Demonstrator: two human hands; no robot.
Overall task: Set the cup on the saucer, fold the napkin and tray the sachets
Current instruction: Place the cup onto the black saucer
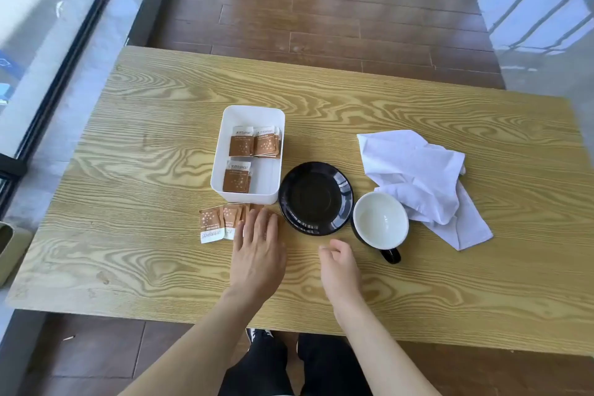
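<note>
A black saucer (316,198) lies bare at the table's middle. Right of it, touching its rim, stands a black cup (381,220) with a white inside, its handle towards me. A crumpled white napkin (421,180) lies behind and to the right of the cup. A white tray (249,116) left of the saucer holds several brown sachets (254,143). Several loose sachets (212,223) lie on the table in front of the tray. My left hand (258,249) lies flat, fingers spread, over the rightmost of them. My right hand (339,264) hovers loosely curled and empty, near the cup's handle.
The wooden table (144,145) has its near edge just above my legs. Brown plank floor lies beyond the far edge. A glass wall with a dark frame runs along the left, and a window with railing shows at the upper right.
</note>
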